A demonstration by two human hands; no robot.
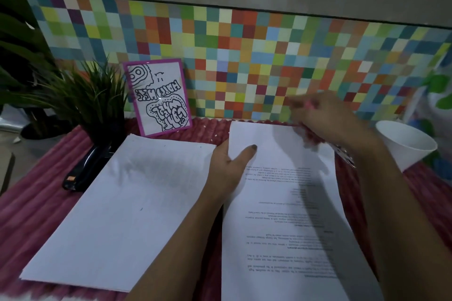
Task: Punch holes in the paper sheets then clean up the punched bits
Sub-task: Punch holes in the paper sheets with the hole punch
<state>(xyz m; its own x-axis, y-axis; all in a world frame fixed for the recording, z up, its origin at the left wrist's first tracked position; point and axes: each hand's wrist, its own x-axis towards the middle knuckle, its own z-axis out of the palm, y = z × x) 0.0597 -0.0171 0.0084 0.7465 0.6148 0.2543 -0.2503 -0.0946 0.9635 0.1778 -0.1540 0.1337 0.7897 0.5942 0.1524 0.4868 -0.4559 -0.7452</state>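
Note:
Two lots of paper sheets lie on a pink ribbed mat (36, 208). The left stack (117, 210) shows its blank side. The right printed sheet (281, 215) has its text upside down to me. My left hand (227, 168) grips the printed sheet's left edge, thumb on top and fingers hidden beneath. My right hand (325, 117) is blurred at that sheet's far right corner, its fingers closed around a small pink object that I cannot make out. A black punch-like tool (83, 168) lies left of the blank stack. A few tiny white bits (215, 135) dot the mat.
A white cup (406, 144) stands at the right edge of the mat. A dark potted grass plant (90, 105) and a pink-framed drawing (159, 98) stand at the back left, against a multicoloured checkered wall panel (244, 56). A patterned object (344, 156) peeks from under my right wrist.

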